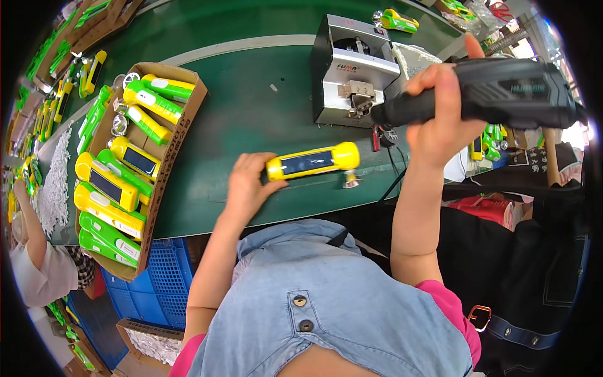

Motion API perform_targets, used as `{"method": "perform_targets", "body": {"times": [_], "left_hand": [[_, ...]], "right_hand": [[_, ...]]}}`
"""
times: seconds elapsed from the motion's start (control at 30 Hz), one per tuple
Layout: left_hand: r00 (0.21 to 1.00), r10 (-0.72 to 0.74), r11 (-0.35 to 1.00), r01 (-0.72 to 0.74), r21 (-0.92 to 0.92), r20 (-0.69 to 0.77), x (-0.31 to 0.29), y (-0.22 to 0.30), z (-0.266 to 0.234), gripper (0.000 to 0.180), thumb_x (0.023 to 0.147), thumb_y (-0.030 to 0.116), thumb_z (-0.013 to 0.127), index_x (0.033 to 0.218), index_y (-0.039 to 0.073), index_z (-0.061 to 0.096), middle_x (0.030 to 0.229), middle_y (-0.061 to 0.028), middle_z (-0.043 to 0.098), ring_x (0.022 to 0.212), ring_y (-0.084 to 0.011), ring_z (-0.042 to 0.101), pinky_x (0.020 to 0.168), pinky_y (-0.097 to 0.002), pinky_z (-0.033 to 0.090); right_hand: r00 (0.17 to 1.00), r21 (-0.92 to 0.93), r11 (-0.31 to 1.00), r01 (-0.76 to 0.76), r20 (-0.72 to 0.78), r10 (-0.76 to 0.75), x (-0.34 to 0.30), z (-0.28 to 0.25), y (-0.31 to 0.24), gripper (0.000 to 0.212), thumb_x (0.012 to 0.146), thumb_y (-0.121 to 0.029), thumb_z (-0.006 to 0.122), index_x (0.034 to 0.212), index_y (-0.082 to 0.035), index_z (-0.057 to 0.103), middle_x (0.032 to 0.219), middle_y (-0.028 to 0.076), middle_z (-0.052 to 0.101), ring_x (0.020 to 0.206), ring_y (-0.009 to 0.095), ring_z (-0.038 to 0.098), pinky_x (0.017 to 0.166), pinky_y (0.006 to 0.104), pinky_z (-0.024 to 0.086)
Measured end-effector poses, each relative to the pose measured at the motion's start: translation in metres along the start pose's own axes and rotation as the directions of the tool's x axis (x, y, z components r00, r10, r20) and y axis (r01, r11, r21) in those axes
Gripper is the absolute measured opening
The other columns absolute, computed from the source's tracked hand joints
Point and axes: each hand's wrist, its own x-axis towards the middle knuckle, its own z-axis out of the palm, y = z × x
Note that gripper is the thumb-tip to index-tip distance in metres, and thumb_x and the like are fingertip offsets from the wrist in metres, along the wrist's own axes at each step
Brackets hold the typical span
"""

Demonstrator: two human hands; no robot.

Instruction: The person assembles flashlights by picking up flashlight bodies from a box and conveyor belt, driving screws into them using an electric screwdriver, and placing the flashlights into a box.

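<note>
On the green bench, my left hand (246, 183) grips the near-left end of a yellow flashlight (309, 162), which lies on its side with a dark solar panel facing up. A small shiny reflector piece (350, 180) sits by its wider right end. My right hand (440, 119) is raised, wrapped round a black electric screwdriver (518, 94) held almost level. The driver's nose points left at the front outlet of a silver-and-black screw feeder (355, 75); whether they touch, I cannot tell.
Left of my left hand stands a cardboard box (164, 169) of yellow and green flashlights. White scraps (55, 182) lie beyond it. A co-worker's arm (32, 226) shows at the far left. Blue crates (151, 283) stand below the bench, and a cable (394, 183) runs right of the flashlight.
</note>
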Motion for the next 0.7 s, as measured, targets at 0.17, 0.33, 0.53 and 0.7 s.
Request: {"method": "perform_targets", "body": {"times": [0.17, 0.33, 0.53, 0.7], "left_hand": [[1.000, -0.008, 1.000, 0.008, -0.011, -0.019, 0.010, 0.009, 0.023, 0.048, 0.053, 0.010, 0.078, 0.096, 0.003, 0.059, 0.094, -0.0093, 0.060, 0.087, -0.0267, 0.052, 0.076, -0.0341, 0.044], [0.999, -0.050, 0.999, 0.050, 0.009, -0.003, 0.010, 0.009, 0.024, 0.051, 0.050, 0.014, 0.080, 0.096, 0.003, 0.060, 0.095, -0.0086, 0.060, 0.089, -0.0265, 0.051, 0.078, -0.0347, 0.044], [0.999, -0.049, 0.999, 0.049, 0.000, -0.008, 0.011, 0.009, 0.024, 0.051, 0.049, 0.014, 0.080, 0.095, 0.003, 0.060, 0.093, -0.0089, 0.061, 0.088, -0.0267, 0.051, 0.077, -0.0352, 0.044], [0.999, -0.047, 0.999, 0.047, -0.014, 0.005, 0.012, 0.010, 0.022, 0.050, 0.050, 0.015, 0.079, 0.095, 0.003, 0.060, 0.093, -0.0080, 0.060, 0.088, -0.0270, 0.050, 0.077, -0.0356, 0.043]], "right_hand": [[0.997, -0.030, 0.998, -0.047, -0.068, 0.045, 0.007, -0.006, 0.041, 0.049, 0.078, -0.002, 0.061, 0.121, 0.007, 0.041, 0.066, 0.006, 0.056, 0.054, 0.013, 0.053, 0.055, 0.0251, 0.045], [0.994, -0.040, 0.996, -0.082, -0.072, 0.079, 0.001, -0.007, 0.058, 0.049, 0.077, -0.003, 0.063, 0.120, 0.007, 0.042, 0.069, 0.005, 0.056, 0.055, 0.012, 0.055, 0.055, 0.0245, 0.046], [0.996, -0.034, 0.997, -0.073, -0.047, 0.072, 0.004, -0.006, 0.064, 0.050, 0.077, -0.004, 0.064, 0.121, 0.007, 0.042, 0.070, 0.005, 0.056, 0.055, 0.011, 0.054, 0.053, 0.0240, 0.046], [0.997, -0.105, 0.991, -0.078, -0.017, 0.077, 0.001, -0.008, 0.068, 0.050, 0.078, -0.004, 0.063, 0.121, 0.007, 0.042, 0.071, 0.005, 0.056, 0.056, 0.011, 0.054, 0.053, 0.0237, 0.046]]}}
